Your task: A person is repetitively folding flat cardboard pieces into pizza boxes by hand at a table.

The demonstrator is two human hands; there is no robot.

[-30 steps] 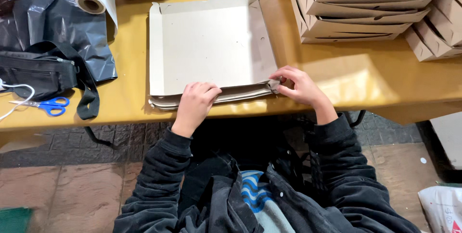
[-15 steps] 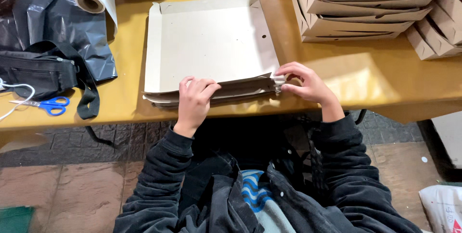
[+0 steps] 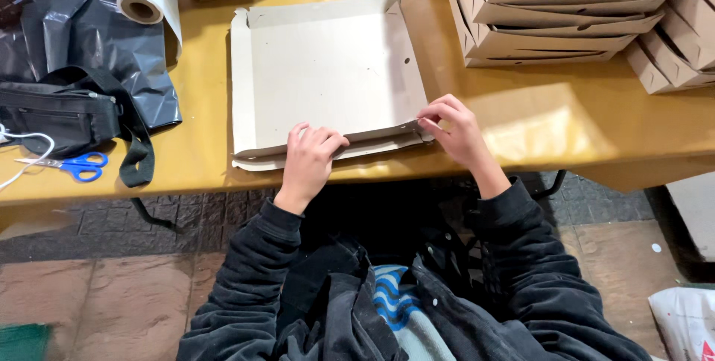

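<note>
Bare left hand (image 3: 309, 160) and bare right hand (image 3: 458, 134) — both coming out of dark, near-black jacket sleeves with ribbed cuffs. The jacket hangs open over a top striped blue and pale — creased, heavy fabric.

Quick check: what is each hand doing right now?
Left hand: fingers curled, pressing down on the near flap of the flat cardboard box.
Right hand: pinching the flap's right corner.

The cardboard tray (image 3: 328, 70) under my fingers is pale grey-beige, on a mustard-yellow table (image 3: 536, 122). My sleeves (image 3: 246, 294) are black. The scissors (image 3: 71, 165) have blue handles, beside a black bag (image 3: 56, 115) and a glossy, perhaps plastic, dark grey sheet (image 3: 112, 40).
</note>
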